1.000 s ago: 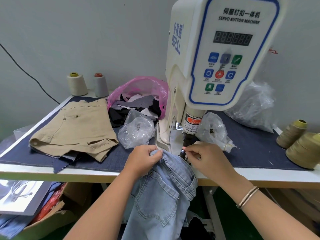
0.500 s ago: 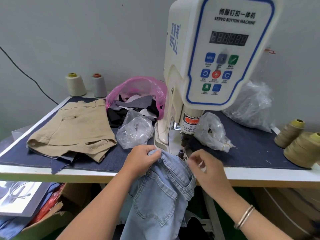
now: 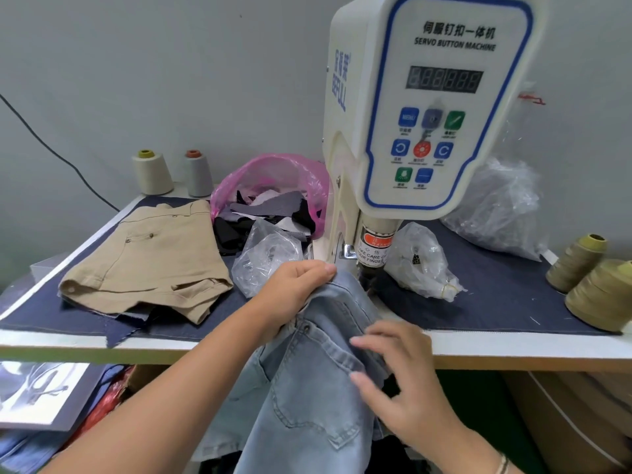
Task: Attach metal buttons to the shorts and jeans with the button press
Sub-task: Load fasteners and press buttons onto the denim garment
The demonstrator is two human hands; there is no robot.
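My left hand [image 3: 294, 289] pinches the light-blue jeans [image 3: 318, 381] waistband under the button press [image 3: 410, 131]; my right hand [image 3: 400, 374] rests spread against the denim.

bench [image 3: 212, 344], white-edged | dark denim cloth [image 3: 496, 302] covers top | on it: tan shorts [image 3: 154, 261], button press [image 3: 393, 131], pink scrap bag [image 3: 273, 179], clear bags [image 3: 266, 258], thread cones [image 3: 152, 172]

Faded denim jeans [image 3: 318, 388]; glossy plastic press [image 3: 427, 107]; matt khaki shorts [image 3: 150, 261].
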